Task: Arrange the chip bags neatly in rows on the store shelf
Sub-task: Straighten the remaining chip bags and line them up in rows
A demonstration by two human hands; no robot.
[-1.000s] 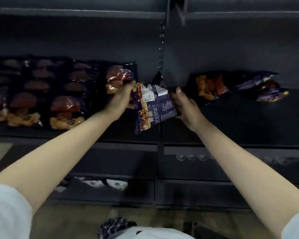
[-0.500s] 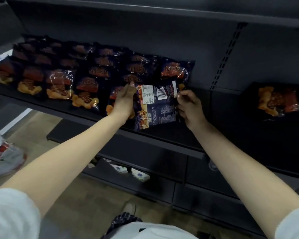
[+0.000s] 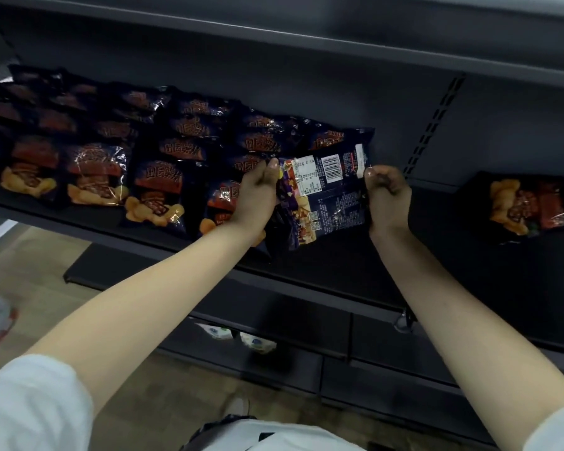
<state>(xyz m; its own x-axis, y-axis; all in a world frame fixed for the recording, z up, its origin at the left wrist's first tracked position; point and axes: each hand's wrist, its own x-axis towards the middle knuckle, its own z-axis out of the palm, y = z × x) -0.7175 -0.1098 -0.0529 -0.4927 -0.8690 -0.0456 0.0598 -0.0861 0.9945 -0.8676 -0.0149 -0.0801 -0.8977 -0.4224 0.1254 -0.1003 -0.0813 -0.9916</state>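
Note:
Both hands hold one dark blue chip bag by its top corners, back side with barcode toward me, just above the dark shelf. My left hand grips the bag's left corner and my right hand pinches its right corner. Left of it, several matching bags lie in overlapping rows that run to the shelf's left end. The held bag hangs at the right end of those rows, partly covering the nearest bag.
A loose pile of bags lies on the shelf section at the far right, past the slotted upright. An upper shelf hangs overhead. A lower shelf holds small white packets. A wooden floor is below.
The view has swung left and closer to the rows. Both hands have carried the bag from the gap by the upright leftward to the right end of the rows.

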